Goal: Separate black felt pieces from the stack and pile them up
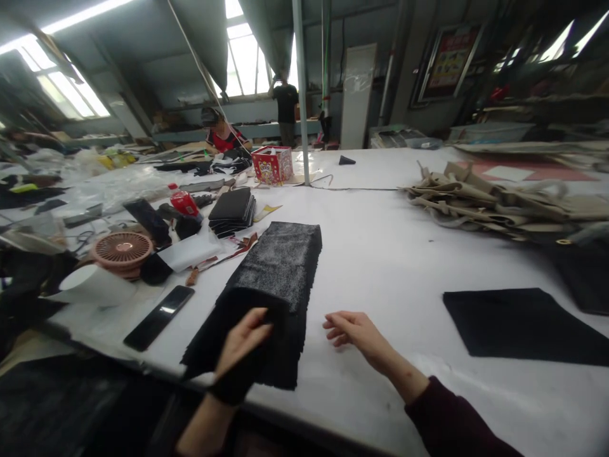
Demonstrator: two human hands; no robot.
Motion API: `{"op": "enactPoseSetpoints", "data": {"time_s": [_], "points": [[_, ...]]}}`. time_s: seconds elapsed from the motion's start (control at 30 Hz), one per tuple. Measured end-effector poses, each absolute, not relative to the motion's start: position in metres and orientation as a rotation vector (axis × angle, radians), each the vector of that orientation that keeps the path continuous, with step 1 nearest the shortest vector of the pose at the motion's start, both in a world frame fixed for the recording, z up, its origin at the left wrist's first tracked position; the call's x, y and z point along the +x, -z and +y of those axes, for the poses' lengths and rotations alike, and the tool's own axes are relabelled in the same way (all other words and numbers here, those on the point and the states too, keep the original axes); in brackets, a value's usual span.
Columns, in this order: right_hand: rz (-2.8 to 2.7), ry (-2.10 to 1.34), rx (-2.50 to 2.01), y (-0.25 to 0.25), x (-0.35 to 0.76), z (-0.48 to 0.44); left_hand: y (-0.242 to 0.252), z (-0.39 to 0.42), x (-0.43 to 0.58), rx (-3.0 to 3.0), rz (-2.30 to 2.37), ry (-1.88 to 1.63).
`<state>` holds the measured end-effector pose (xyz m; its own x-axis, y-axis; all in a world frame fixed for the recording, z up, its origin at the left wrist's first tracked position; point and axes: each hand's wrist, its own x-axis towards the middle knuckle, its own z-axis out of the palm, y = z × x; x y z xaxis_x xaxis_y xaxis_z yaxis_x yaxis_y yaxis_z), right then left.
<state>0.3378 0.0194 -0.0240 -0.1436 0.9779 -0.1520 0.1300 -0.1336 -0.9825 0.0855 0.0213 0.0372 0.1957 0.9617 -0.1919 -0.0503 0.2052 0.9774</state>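
Black fabric stack point(276, 260) lies on the white table point(366, 247), before you. Your left hand point(245, 337) pinches a blurred black fabric piece point(277, 317) over it, some fingers hidden. Your right hand point(354, 331) curls loosely, narrow gap, beside the stack. Red patterned box point(272, 166): contents unclear; plastic bin point(490, 132) blurred.

The cloth stack point(278, 260) is showing a rough, grey-speckled top and fuzzy edges. The flat black cloth point(514, 322) is looking smooth and matt. The white tabletop point(371, 254) is giving off a soft sheen from its smooth surface. The phone point(159, 317) is reflecting light in its glossy black face, while the fan point(122, 251) is looking like pinkish plastic and the bottle point(183, 202) like shiny plastic. Clear plastic film point(114, 190) is glinting in crinkles, and the tan pile point(480, 203) is looking like dull, creased cloth.
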Motion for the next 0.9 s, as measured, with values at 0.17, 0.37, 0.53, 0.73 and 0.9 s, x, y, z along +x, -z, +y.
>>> {"op": "enactPoseSetpoints", "data": {"time_s": [0.17,0.37,0.53,0.73,0.9], "points": [[-0.982,-1.669,-1.380,0.010,0.410,-0.012,-0.007,-0.034,0.232,1.725,0.822,-0.845],[-1.367,-1.187,-1.754,0.019,0.443,-0.018,0.009,-0.018,0.253,2.348,0.756,-0.531],[-1.422,-0.906,-1.866,0.033,0.432,-0.002,0.008,0.045,0.239,2.740,0.885,-0.289],[-1.432,-0.558,-1.996,0.048,0.404,-0.005,0.023,0.041,0.232,2.843,0.918,-0.220],[-1.537,-0.183,-2.004,0.062,0.388,-0.015,0.027,0.043,0.231,2.826,0.886,-0.305]]}}
